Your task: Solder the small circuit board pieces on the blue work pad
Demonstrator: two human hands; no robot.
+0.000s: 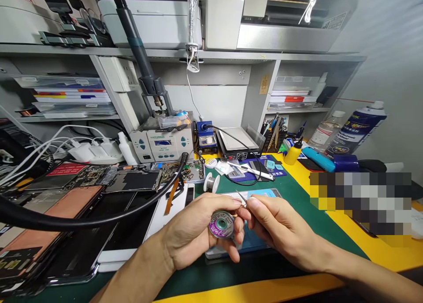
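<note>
My left hand (194, 230) grips a small round spool of desoldering wick (221, 224) with a purple label, holding it upright between fingers and thumb. My right hand (280, 228) pinches a pair of fine metal tweezers (242, 198), whose tips point up and left just above the spool. The tweezers' tips appear not to touch the spool, and the lower tweezer body is hidden by my fingers. Beneath both hands, a flat blue-and-grey tray or device (246, 245) lies on the green work mat (194, 278), partly hidden.
A spool of solder wire (211, 182) stands just beyond my hands. Opened phones and phone panels (71, 221) crowd the left, crossed by a black hose (99, 217). Behind stand a hot-air station (161, 144), soldering station (206, 137) and heating plate (238, 142). Bottles and a spray can (357, 131) stand right.
</note>
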